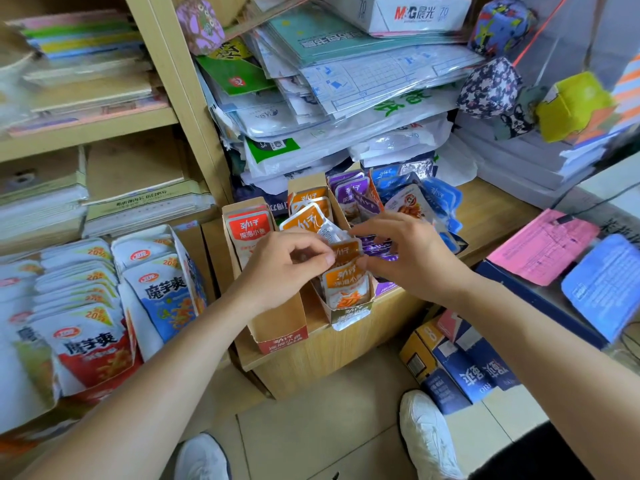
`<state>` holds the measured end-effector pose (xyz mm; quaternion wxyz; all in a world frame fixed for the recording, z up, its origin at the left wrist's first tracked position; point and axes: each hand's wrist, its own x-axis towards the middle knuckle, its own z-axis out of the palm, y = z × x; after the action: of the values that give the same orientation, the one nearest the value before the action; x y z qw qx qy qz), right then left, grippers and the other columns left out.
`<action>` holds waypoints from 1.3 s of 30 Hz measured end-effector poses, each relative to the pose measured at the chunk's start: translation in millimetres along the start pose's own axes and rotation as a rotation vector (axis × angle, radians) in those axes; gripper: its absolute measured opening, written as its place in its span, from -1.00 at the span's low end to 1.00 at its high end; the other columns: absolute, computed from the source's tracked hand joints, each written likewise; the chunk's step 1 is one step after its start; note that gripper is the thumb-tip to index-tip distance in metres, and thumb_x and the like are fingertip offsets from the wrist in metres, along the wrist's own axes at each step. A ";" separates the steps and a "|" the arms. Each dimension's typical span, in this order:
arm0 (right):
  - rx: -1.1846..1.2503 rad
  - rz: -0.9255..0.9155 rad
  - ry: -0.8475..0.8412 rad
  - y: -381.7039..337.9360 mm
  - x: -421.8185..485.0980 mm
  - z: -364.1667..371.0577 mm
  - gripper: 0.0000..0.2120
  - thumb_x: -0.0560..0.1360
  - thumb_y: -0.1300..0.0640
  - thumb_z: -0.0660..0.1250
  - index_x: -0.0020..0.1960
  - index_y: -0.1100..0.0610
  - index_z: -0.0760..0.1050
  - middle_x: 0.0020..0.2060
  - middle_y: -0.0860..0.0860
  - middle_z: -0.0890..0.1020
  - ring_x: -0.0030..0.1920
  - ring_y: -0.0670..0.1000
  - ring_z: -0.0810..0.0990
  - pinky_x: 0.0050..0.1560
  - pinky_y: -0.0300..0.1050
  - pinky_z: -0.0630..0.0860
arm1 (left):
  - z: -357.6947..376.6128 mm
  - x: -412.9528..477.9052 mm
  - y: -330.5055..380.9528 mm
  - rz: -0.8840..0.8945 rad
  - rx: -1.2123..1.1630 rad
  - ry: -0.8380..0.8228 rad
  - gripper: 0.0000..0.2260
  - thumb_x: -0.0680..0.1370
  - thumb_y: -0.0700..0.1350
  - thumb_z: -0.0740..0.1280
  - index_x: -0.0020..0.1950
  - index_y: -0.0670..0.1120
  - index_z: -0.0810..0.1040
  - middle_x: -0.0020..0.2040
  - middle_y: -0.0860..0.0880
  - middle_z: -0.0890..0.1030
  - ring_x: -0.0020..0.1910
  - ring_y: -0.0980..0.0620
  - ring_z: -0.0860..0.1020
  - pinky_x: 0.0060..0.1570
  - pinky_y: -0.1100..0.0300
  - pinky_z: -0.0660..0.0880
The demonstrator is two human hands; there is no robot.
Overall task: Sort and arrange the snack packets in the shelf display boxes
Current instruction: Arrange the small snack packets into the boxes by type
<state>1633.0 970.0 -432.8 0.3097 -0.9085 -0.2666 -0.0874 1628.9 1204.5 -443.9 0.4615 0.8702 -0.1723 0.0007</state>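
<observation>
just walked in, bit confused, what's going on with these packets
A person is sorting snack packets in cardboard display boxes on a wooden shelf. The left hand and right hand both pinch an orange packet over the middle box, which holds more orange ones. Red packets stand in the box to its left; purple packets and blue packets sit to its right.

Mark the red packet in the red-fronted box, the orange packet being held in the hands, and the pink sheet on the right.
red packet (250, 227): head view, its red label panel.
orange packet (348, 250): head view, its orange upper face.
pink sheet (543, 245): head view, middle of the page.
</observation>
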 end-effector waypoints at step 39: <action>-0.059 -0.108 -0.038 -6.4 -22.6 -3.8 -0.77 0.45 0.01 0.48 0.07 0.08 0.67 0.13 -0.08 0.54 -0.04 -0.09 0.61 -0.10 -0.06 0.61 | -3.9 5.7 2.8 -0.106 -0.095 0.183 -0.90 0.55 -0.12 0.45 -0.08 0.09 0.71 -0.19 0.21 0.68 -0.14 0.21 0.64 -0.18 0.26 0.53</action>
<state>1610.6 962.2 -433.8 0.2724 -0.9030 -0.3184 -0.0948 1634.1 1204.5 -438.5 0.5155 0.8516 -0.0831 0.0474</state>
